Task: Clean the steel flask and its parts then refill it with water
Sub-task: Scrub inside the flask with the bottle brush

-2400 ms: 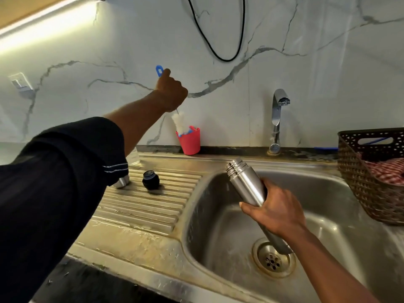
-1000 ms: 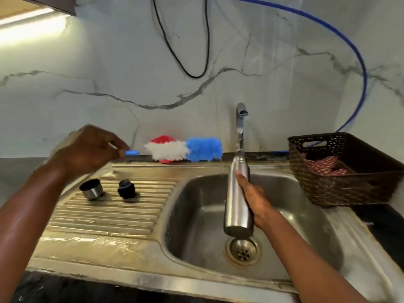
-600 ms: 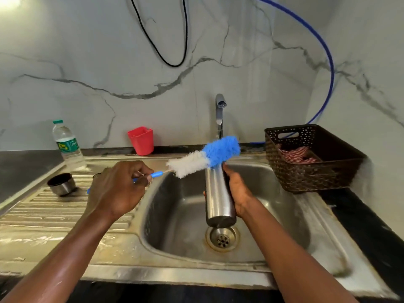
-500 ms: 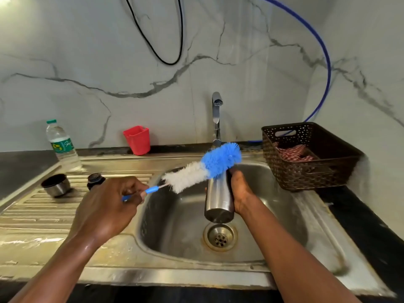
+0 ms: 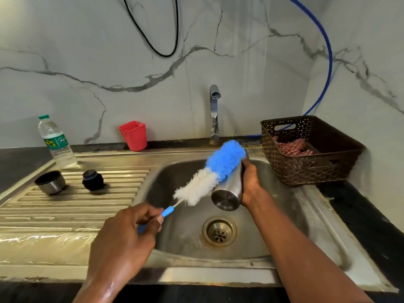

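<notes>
Flask (image 5: 227,191) is held tilted over the sink (image 5: 175,176), above the drain (image 5: 219,231). Its base faces the camera and its mouth points toward the sink's back rim.

Far left of the sink, a bottle (image 5: 57,143) stands at the back corner of the drainboard (image 5: 65,213). In front of it a steel cap (image 5: 50,182) lies on the ribs. A black stopper (image 5: 93,179) sits just beside the cap, on the side nearer the sink.

At the sink's front left corner, the wet left hand (image 5: 124,235) is curled round the blue handle of a brush (image 5: 209,173), pinching it. The brush slants up across the sink, and its blue head lies against the flask's upper end. Whether the tip is inside the mouth cannot be told.

Behind the sink's left edge stands a red cup (image 5: 133,135), and the tap (image 5: 214,112) rises behind the sink's middle.

The right hand (image 5: 250,182) wraps the flask's right side, with the fingers hidden behind it.

Right of the sink a brown basket (image 5: 306,173) holds a checked cloth (image 5: 293,147).
</notes>
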